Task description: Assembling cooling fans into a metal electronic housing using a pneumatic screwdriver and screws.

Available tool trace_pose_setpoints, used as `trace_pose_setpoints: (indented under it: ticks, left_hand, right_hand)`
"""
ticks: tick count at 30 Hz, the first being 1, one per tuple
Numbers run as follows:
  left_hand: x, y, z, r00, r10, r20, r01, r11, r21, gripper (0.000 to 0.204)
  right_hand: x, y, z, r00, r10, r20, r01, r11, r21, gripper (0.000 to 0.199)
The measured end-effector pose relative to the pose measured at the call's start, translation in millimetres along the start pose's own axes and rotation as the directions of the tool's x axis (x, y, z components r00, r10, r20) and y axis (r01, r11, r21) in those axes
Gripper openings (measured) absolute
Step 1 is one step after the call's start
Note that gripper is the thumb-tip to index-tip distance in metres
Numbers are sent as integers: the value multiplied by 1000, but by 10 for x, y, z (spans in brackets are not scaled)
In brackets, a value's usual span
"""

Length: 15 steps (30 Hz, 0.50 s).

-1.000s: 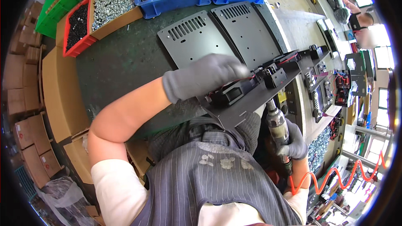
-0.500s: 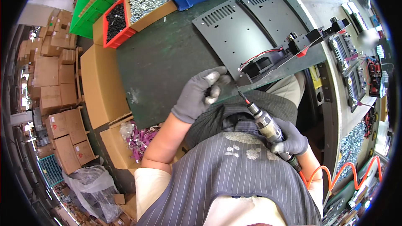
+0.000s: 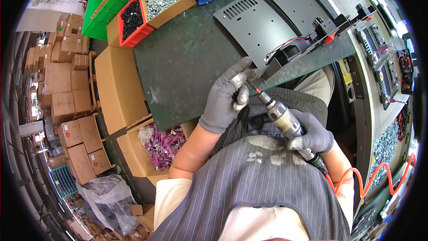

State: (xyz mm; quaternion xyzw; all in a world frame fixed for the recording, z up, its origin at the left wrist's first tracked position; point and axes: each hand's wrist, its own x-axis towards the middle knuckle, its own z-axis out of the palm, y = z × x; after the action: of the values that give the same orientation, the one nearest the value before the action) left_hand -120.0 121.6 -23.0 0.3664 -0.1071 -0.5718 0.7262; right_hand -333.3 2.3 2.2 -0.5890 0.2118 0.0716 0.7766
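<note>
Left hand [image 3: 225, 97] has moved in to the bit [image 3: 257, 90] near the workbench [image 3: 187, 62] edge, pinch unclear. Right hand [image 3: 315, 134] wraps the pneumatic screwdriver [image 3: 284, 118], likely weighty and rigid, best held mid-barrel.

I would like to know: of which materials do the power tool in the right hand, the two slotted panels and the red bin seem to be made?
Power tool: probably metal, its barrel shining silver-grey around a dull tan band.
Slotted panels: likely sheet metal with a satin grey finish; they look thin and softly reflective.
Red bin: probably moulded plastic, smooth and evenly coloured.
</note>
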Motion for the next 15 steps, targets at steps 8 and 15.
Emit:
trace_pose_setpoints:
  ticks: [8, 15]
  left_hand:
    - [3, -24, -14, 999, 39, 8, -40, 996, 80, 37]
    - [-92, 28, -83, 974, 48, 223, -74, 991, 113, 42]
  right_hand:
    - [-30, 18, -27, 999, 16, -48, -24, 984, -176, 91]
    - [-18, 66, -138, 952, -168, 255, 140, 982, 123, 83]
